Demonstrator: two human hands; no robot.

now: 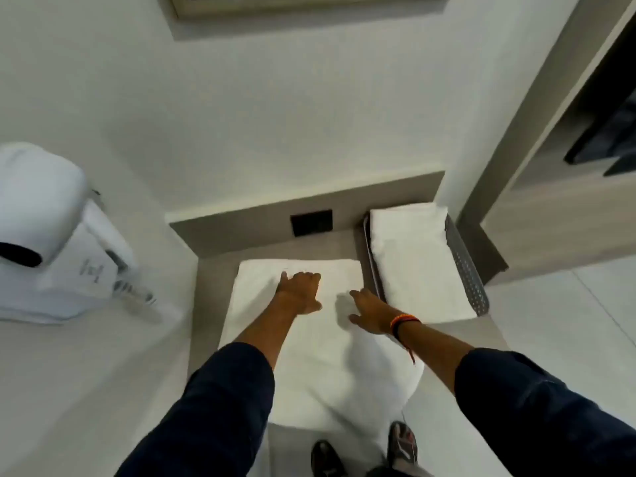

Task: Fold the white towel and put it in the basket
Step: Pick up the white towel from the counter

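A white towel (320,356) lies spread on a low grey ledge (213,270), its near end hanging over the front edge. My left hand (298,293) rests flat on the towel's far half with fingers apart. My right hand (370,311), with a red-and-black wristband, lies flat on the towel's right side, close to the basket. The grey perforated basket (468,270) stands to the right on the same ledge. A folded white towel (418,259) fills it.
A white wall-mounted hair dryer (58,235) hangs at the left. A black wall socket (311,222) sits behind the towel. A wooden wardrobe frame (537,187) rises at the right. My shoes (401,445) stand on the floor below the ledge.
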